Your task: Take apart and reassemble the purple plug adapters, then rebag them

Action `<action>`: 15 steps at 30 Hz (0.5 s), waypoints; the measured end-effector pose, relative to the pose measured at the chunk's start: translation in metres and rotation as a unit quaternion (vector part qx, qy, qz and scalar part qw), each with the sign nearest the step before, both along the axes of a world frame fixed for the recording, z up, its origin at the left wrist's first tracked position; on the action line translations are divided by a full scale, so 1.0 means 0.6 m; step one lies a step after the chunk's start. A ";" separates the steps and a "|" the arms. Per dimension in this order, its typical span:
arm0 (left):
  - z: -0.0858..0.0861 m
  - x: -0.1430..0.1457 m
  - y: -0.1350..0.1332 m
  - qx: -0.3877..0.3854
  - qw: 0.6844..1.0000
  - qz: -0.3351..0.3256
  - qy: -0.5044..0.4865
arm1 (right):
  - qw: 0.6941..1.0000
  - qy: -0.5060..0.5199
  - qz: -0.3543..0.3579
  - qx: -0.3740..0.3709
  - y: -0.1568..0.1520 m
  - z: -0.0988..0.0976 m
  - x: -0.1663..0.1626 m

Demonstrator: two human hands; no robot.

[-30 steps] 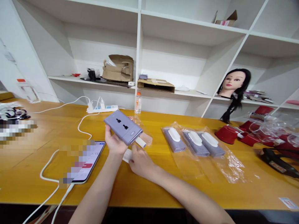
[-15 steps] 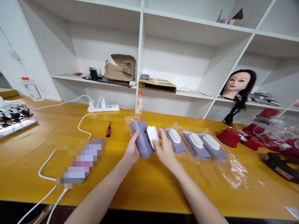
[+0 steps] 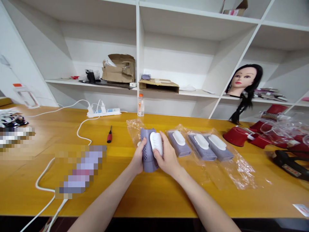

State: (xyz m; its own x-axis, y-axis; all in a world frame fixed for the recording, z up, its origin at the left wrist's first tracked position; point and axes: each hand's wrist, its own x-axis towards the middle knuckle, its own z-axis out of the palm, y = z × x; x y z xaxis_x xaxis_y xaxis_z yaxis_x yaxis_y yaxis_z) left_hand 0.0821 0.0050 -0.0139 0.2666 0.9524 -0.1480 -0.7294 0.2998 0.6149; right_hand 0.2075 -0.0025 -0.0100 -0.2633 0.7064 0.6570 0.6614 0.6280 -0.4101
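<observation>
My left hand (image 3: 137,158) is wrapped around a purple housing (image 3: 150,166) with small holes in its side, held above the table. In my right hand (image 3: 169,158), thumb and fingers grip a white oval comb piece (image 3: 156,141) with rows of teeth. This piece lies against the housing's front face; whether it is fastened there I cannot tell. Behind the housing is a clear plastic bag (image 3: 132,128). Right of my hands lie three similar purple units, a near one (image 3: 182,150), a middle one (image 3: 205,155) and a far-right one (image 3: 225,155), each topped by a white oval piece.
Clear plastic wrap (image 3: 243,177) spreads under the units. A red-handled screwdriver (image 3: 109,138), a power strip (image 3: 106,112) and a blurred-out phone-like device (image 3: 83,170) with cables are on the left. Red parts (image 3: 236,136) and a black tape dispenser-like object (image 3: 288,166) are on the right.
The purple housing has turned more upright and come slightly lower. The white comb piece has moved closer against its face, with my right hand still gripping it. The view has shifted slightly.
</observation>
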 end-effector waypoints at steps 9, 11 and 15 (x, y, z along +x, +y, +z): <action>-0.003 0.002 -0.001 -0.008 0.999 0.017 0.027 | 0.998 0.040 -0.023 -0.035 0.001 -0.004 -0.006; -0.004 0.006 -0.003 -0.011 0.999 0.001 0.036 | 0.997 0.050 -0.036 -0.037 -0.001 -0.002 -0.006; -0.007 0.007 0.000 0.003 0.999 0.026 0.029 | 0.998 0.023 -0.051 -0.040 -0.010 -0.004 -0.011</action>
